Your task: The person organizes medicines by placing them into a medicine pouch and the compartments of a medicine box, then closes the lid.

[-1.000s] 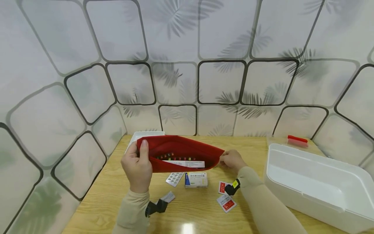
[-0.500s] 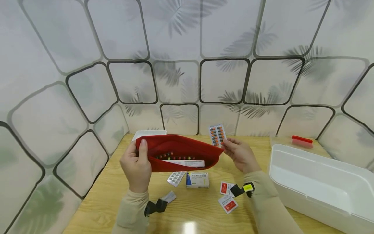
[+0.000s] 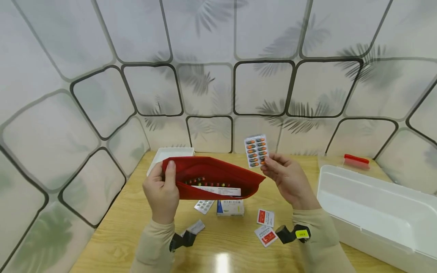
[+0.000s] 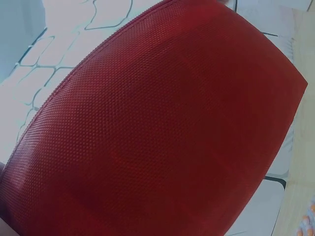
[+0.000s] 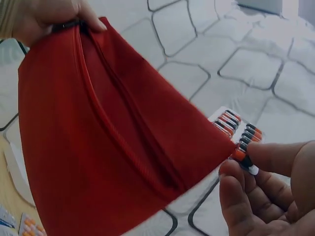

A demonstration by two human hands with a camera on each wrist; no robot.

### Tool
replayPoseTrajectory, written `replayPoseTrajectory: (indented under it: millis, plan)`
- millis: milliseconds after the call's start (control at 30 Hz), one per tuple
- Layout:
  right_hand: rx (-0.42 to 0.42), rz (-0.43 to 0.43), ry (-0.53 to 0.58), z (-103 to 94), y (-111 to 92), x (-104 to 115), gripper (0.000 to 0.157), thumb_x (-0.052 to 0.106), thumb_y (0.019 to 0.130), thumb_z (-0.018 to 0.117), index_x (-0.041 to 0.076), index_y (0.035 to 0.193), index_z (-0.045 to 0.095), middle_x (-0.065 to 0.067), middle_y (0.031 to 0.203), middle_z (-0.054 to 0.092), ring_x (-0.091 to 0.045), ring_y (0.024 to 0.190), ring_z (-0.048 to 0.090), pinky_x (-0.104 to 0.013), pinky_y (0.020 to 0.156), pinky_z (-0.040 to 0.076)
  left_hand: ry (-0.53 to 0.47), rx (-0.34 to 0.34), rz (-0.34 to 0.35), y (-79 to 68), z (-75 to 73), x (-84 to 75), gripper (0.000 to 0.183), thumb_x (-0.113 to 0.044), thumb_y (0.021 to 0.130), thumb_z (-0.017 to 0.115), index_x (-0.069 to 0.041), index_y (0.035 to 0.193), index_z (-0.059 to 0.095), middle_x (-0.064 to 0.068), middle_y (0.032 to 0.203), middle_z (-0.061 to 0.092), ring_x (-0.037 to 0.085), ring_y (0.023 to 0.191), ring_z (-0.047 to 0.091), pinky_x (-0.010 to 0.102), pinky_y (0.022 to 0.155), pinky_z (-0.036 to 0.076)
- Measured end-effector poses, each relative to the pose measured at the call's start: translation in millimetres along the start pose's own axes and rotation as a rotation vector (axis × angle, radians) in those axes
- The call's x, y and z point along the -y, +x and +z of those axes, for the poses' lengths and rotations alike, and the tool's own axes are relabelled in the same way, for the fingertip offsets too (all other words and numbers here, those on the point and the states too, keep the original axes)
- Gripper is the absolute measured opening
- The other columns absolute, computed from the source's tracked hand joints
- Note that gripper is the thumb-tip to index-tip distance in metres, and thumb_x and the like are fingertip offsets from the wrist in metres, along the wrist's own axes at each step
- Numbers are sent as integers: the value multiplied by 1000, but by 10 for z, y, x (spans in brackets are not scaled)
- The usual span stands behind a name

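Observation:
My left hand (image 3: 162,189) grips the left end of a red zip pouch (image 3: 218,170), thumb over its upper edge. The pouch gapes toward me in the head view, and a white box (image 3: 222,190) and dark blister packs with coloured dots (image 3: 208,184) show inside. My right hand (image 3: 286,176) pinches the lower corner of a blister pack of orange-and-dark capsules (image 3: 256,151), held upright just beyond the pouch's right corner. In the right wrist view that pouch corner overlaps the blister pack (image 5: 251,132). The pouch fabric (image 4: 157,123) fills most of the left wrist view.
On the wooden table (image 3: 116,235) lie a blister pack (image 3: 204,206), a blue-and-white medicine box (image 3: 230,208), red-and-white sachets (image 3: 265,217) and a small white packet (image 3: 196,226). A white bin (image 3: 368,223) stands right, a red-topped clear bag (image 3: 356,161) behind it, a white tray (image 3: 174,151) back left.
My right hand has left the pouch's right corner and moved up and right, bringing the capsule blister pack into sight. The left hand keeps its hold on the pouch.

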State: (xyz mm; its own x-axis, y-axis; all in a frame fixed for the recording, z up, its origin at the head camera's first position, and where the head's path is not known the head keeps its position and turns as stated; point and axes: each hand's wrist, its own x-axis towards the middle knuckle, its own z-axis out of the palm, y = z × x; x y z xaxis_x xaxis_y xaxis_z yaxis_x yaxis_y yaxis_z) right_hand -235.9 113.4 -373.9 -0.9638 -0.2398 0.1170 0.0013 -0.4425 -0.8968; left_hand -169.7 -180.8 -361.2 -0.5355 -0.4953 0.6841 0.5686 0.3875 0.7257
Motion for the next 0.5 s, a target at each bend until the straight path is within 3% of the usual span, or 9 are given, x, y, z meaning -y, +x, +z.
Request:
replayPoseTrajectory:
  millis: [167,267,367,500]
  plan:
    - [74,-88,-171,167,-154,91,6,4,92,64,5,97,66,-4,88,65,-15,78,66,-29,77,55,-14,14,3,-8,19,-11,16,-4,93,59,7,87,70,16,74,69,9,64,61,17,53,48]
    - [38,-165,-290,254,-235,130,12,6,90,66,-1,100,64,-5,88,66,-16,80,67,-31,77,55,-1,16,3,-18,22,-32,17,-4,93,59,6,86,70,16,73,69,9,63,61,17,53,47]
    - [-24,-256,-340,324,-320,177,18,5,88,68,-6,101,63,-7,88,67,-19,80,67,-32,76,56,12,21,0,-23,28,-88,17,-3,94,58,7,86,69,16,74,69,9,64,62,17,53,48]
    - [19,-353,-421,384,-392,195,15,0,86,69,-6,99,65,-8,87,68,-20,76,66,-32,70,56,23,28,17,-25,44,-238,18,-1,94,57,10,84,67,18,73,68,11,63,62,16,53,48]
